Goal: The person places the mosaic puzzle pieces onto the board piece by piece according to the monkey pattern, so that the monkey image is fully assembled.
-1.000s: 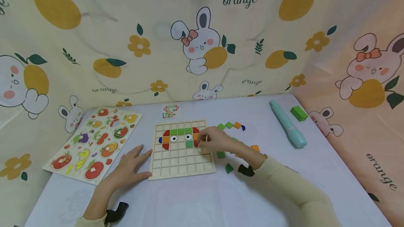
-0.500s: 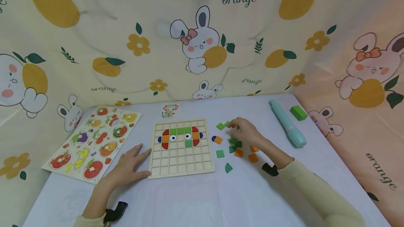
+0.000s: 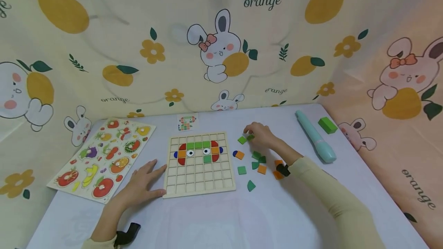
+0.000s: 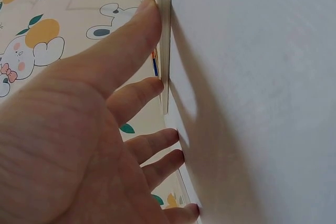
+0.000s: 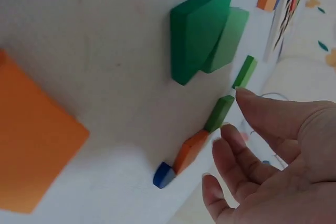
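Note:
My left hand (image 3: 142, 181) lies with straight, spread fingers at the left edge of the wooden grid board (image 3: 194, 193); in the left wrist view its thumb (image 4: 144, 24) touches the board's side. On the board, red, green, orange and blue tiles and two round eye tiles (image 3: 206, 151) form a pattern in the upper rows. Right of the board, my right hand (image 3: 261, 135) reaches over green tiles. In the right wrist view its parted thumb and fingertips are right at a green square tile (image 5: 219, 114), in line with another green tile (image 5: 244, 72), an orange tile (image 5: 190, 150) and a blue half-round tile (image 5: 164, 174).
More loose tiles, such as a green quarter-round tile (image 3: 251, 185) and an orange tile (image 3: 262, 169), lie nearer the front. A fruit puzzle board (image 3: 104, 156) is at left, a pattern card (image 3: 187, 122) behind the grid. A teal pen-shaped device (image 3: 315, 137) and green block (image 3: 327, 125) are at right.
My right hand has moved from the board's right edge to the loose green tiles farther right. A blue half-round tile now shows at the board's right side. The left hand stays put.

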A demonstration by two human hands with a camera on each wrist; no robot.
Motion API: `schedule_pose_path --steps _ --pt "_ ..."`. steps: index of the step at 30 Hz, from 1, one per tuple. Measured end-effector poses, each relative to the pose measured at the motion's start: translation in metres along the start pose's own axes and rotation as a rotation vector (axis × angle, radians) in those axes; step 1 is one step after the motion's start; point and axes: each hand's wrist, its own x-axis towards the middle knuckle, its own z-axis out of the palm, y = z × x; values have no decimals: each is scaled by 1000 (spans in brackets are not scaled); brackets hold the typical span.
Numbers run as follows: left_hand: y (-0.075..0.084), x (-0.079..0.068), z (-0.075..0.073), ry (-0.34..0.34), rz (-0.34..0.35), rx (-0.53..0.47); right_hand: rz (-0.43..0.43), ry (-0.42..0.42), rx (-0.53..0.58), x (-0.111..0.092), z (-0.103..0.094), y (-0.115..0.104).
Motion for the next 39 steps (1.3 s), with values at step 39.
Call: schedule_pose_path --steps 39 --pt "2 0 -1 -1 -4 3 -227 -77 713 25 22 -42"
